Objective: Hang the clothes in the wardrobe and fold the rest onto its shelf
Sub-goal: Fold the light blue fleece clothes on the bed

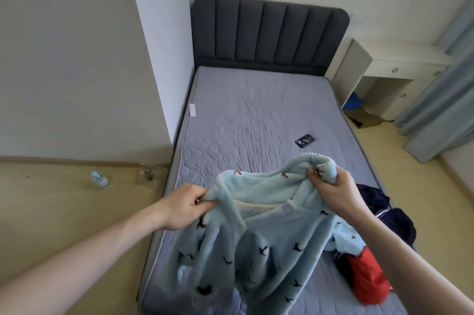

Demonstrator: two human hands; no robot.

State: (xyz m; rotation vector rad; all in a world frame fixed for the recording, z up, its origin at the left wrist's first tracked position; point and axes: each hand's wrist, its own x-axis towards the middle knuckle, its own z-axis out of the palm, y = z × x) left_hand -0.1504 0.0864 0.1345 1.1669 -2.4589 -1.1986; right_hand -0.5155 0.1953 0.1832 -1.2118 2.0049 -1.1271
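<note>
Closest to me, I see a fluffy light-blue fleece garment with small dark bird shapes (pixel 256 250) held up over the near end of the bed, its lower part drooping onto the grey quilted mattress (pixel 256 114). My left hand (pixel 183 208) has its fingers curled into the fabric at the left shoulder edge, pinching a fold of it. My right hand (pixel 333 192) grips the bunched collar end on the right, thumb and fingers wrapped round the fleece and lifted a little higher than the left. Just beside my right forearm lies a heap of other clothes on the mattress: a dark navy garment (pixel 389 214) and a red piece of clothing (pixel 366 276) partly under the blue fleece. Further up the mattress rests a dark phone (pixel 304 140), well apart from the clothes. On the floor to the left stands a clear plastic bottle (pixel 99 179). Beyond the mattress rises the dark grey padded headboard (pixel 269 32), with a white desk (pixel 389 70) to its right.
</note>
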